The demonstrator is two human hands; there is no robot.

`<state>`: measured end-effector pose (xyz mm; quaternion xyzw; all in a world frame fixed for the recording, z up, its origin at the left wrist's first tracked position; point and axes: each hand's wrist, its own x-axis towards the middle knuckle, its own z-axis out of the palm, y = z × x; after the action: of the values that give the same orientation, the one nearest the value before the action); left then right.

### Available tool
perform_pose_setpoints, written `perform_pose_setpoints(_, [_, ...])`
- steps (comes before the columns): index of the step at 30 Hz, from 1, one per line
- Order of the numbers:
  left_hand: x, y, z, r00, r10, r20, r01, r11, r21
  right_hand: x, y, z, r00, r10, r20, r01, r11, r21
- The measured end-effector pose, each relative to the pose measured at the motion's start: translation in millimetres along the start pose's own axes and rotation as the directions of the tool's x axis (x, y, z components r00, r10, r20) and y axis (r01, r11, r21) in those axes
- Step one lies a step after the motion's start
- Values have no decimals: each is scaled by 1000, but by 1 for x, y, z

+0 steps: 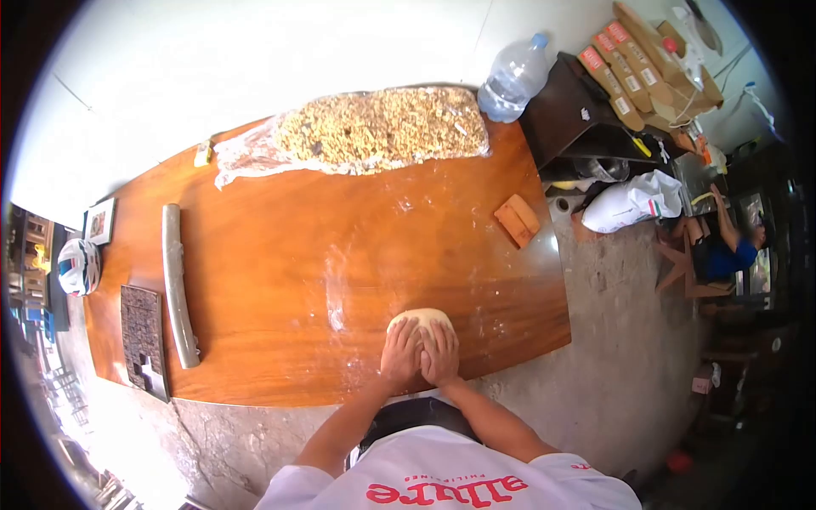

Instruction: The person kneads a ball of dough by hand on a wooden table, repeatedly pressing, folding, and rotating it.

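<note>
A pale, rounded lump of dough sits near the front edge of the wooden table. Both of my hands press down on it side by side, thumbs close together. My left hand is closed over its left part, fingers curved onto the top. Over the right part lies my right hand, gripping in the same way. The dough's far rim shows beyond my fingertips, while my palms hide the near side. White flour smears mark the wood left of the dough.
A long grey tube and a dark textured board lie at the left. Along the back are a clear bag of yellowish bits and a water bottle. A wooden block rests at right. Another person is farther right.
</note>
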<state>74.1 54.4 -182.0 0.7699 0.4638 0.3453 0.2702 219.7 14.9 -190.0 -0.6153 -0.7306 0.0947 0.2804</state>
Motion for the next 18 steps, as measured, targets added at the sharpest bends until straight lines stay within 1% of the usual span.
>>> perform_pose_setpoints(1, [11, -7, 0, 995, 51, 91, -59, 994, 94, 12, 7, -1, 1000, 12, 21, -12, 1000, 5])
perform_pose_setpoints(2, [30, -17, 9, 994, 25, 109, -42, 988, 149, 30, 17, 0, 1000, 11, 9, -11, 1000, 4])
perform_pose_setpoints(3, [52, -25, 11, 992, 9, 129, -30, 986, 163, 50, 25, 0, 1000, 11, -3, -11, 1000, 4])
perform_pose_setpoints(4, [77, -34, 13, 989, -7, 150, -20, 984, 176, 73, 36, 0, 999, 16, 34, -16, 1000, -9])
perform_pose_setpoints(6, [124, -53, 20, 997, -16, 76, 2, 984, 179, 122, 59, 1, 992, 36, 117, -29, 998, -63])
perform_pose_setpoints(7, [147, -60, 23, 996, -78, 48, 67, 978, 200, 147, 72, 4, 986, 50, 160, -34, 994, -102])
perform_pose_setpoints(8, [172, -65, 24, 990, -138, 20, 130, 966, 222, 174, 86, 10, 991, 43, 127, -28, 992, -122])
perform_pose_setpoints(9, [196, -70, 26, 982, -181, -51, 188, 953, 238, 198, 98, 18, 995, 39, 93, -26, 990, -140])
perform_pose_setpoints(11, [238, -88, 33, 957, -241, -164, 277, 925, 260, 246, 114, 28, 994, 75, -74, -83, 991, -103])
perform_pose_setpoints(12, [252, -97, 36, 942, -260, -210, 311, 912, 267, 268, 118, 26, 993, 74, -88, -84, 990, -116])
perform_pose_setpoints(13, [262, -104, 38, 943, -261, -206, 312, 909, 277, 285, 121, 24, 992, 70, -104, -84, 988, -130])
perform_pose_setpoints(14, [269, -110, 38, 930, -287, -229, 337, 914, 225, 295, 129, 30, 992, 73, -107, -86, 989, -120])
perform_pose_setpoints(15, [273, -111, 35, 917, -309, -253, 357, 918, 173, 302, 138, 38, 983, 118, -143, -121, 993, -14])
perform_pose_setpoints(16, [269, -105, 31, 913, -296, -282, 322, 945, 50, 306, 146, 45, 971, 160, -179, -145, 985, 92])
perform_pose_setpoints(17, [262, -98, 27, 914, -280, -294, 310, 949, 60, 307, 154, 48, 969, 150, -195, -133, 986, 101])
perform_pose_setpoints(18, [245, -90, 26, 910, -388, -146, 367, 918, -150, 300, 168, 52, 928, 298, -222, -183, 887, 425])
